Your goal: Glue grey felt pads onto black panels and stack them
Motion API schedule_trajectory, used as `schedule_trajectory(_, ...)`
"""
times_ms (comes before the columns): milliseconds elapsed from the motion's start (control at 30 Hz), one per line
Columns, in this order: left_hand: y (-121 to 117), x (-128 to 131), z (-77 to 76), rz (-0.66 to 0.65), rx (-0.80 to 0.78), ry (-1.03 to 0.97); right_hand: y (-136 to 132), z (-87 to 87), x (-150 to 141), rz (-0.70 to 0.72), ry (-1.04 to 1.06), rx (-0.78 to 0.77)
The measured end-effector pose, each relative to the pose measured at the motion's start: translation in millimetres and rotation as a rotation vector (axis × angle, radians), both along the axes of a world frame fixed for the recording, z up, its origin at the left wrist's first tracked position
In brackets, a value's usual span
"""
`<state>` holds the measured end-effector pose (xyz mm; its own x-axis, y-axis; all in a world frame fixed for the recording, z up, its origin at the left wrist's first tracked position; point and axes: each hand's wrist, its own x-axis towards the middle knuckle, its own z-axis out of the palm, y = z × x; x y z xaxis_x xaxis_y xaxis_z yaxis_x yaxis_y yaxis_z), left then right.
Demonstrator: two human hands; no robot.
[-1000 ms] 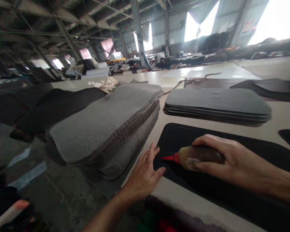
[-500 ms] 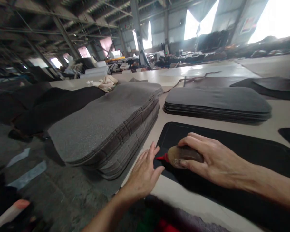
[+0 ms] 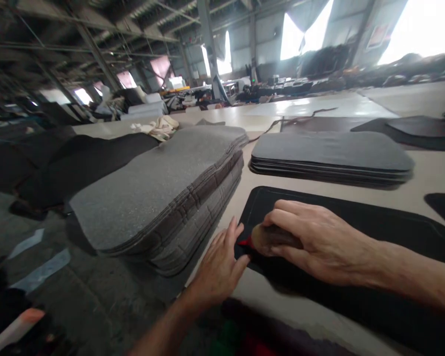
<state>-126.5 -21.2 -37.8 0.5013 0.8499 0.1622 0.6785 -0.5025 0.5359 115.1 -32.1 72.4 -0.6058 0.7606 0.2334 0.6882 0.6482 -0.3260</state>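
Observation:
My right hand (image 3: 319, 242) is wrapped round a brown squeeze bottle (image 3: 269, 238) with a red nozzle. The nozzle tip rests on the near left corner of a black mat (image 3: 356, 217) lying flat on the table. My left hand (image 3: 218, 269) lies open, fingers flat and together, against the mat's left edge at the table's side, just beside the nozzle.
A tall stack of grey felt mats (image 3: 163, 188) overhangs the beige table (image 3: 433, 173) on the left. A lower stack of grey mats (image 3: 330, 153) lies behind the black mat. More dark mats sit at the right edge and far back. Concrete floor is at the lower left.
My right hand has slid the bottle leftward along the black mat toward its left corner, closing up on my left hand. My left hand has stayed in place.

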Motion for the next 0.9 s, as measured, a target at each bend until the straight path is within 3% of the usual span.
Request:
schedule_trajectory(433,-0.4,0.7,1.5,0.003,0.001,0.036,4.4,17.0,-0.2,0.165,-0.070,0.040)
schedule_trajectory(900,3.3,1.5,-0.3,0.018,-0.023,0.033,-9.9,31.8,28.5,0.128,-0.100,-0.083)
